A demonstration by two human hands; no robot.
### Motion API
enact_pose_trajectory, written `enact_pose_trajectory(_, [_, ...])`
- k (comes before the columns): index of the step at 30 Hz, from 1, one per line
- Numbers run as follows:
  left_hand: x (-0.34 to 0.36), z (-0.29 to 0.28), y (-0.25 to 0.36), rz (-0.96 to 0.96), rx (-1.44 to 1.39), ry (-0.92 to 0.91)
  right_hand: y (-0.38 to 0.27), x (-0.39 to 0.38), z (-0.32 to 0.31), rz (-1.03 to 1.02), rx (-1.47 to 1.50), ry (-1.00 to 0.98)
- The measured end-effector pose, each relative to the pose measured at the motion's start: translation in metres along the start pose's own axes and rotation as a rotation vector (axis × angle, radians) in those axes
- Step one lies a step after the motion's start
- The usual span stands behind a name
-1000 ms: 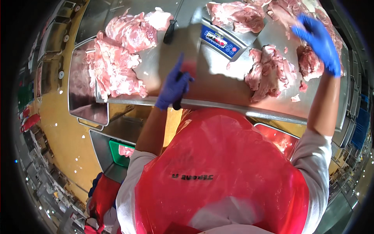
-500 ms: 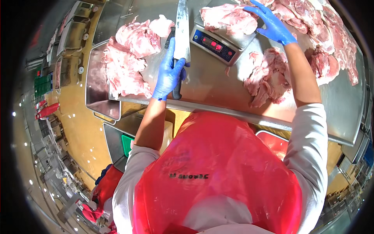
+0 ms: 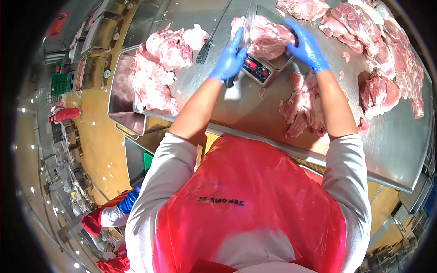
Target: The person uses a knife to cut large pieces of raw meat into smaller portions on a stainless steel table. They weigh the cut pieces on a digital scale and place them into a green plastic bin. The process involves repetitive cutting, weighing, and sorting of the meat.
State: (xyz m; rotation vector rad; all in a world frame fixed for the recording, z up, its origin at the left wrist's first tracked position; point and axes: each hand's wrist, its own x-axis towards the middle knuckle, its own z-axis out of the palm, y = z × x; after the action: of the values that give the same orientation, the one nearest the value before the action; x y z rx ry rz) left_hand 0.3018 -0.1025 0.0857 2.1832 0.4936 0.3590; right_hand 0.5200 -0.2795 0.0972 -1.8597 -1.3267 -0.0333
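Note:
My gloved left hand [image 3: 229, 61] is closed round the dark handle of a long knife [image 3: 248, 22], its blade pointing away from me, along the left side of a raw piece of meat [image 3: 266, 41]. That piece rests on a small digital scale [image 3: 260, 72] with a lit red display. My gloved right hand [image 3: 309, 51] is at the meat's right end, its fingers spread and touching or almost touching it. Left of the knife lies a sharpening steel [image 3: 205, 51] with a black handle. Nearer my right forearm sits another cut of meat [image 3: 300, 107].
Several raw cuts [image 3: 157, 68] overlap a metal tub [image 3: 122, 98] at the table's left. A larger heap of meat [image 3: 387, 50] covers the far right of the steel table [image 3: 255, 111]. Co-workers in red aprons [image 3: 63, 114] stand away to the left.
My left hand has moved right with the knife, from beside the scale to the meat on it. My right hand has come down and nearer, to the meat's right end. The view has shifted slightly.

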Motion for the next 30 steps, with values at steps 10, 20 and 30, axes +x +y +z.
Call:
enact_pose_trajectory(10, [-0.039,-0.004,0.101,-0.102,0.121,0.05,0.007,0.011,0.021,0.177,0.256,-0.079])
enact_pose_trajectory(20, [-0.024,0.029,0.067,-0.017,0.128,0.045,-0.005,0.0,0.013,-0.058,0.358,0.036])
enact_pose_trajectory(30, [-0.074,0.033,0.092,-0.212,0.029,-0.027,0.003,0.008,0.025,0.226,0.463,0.017])
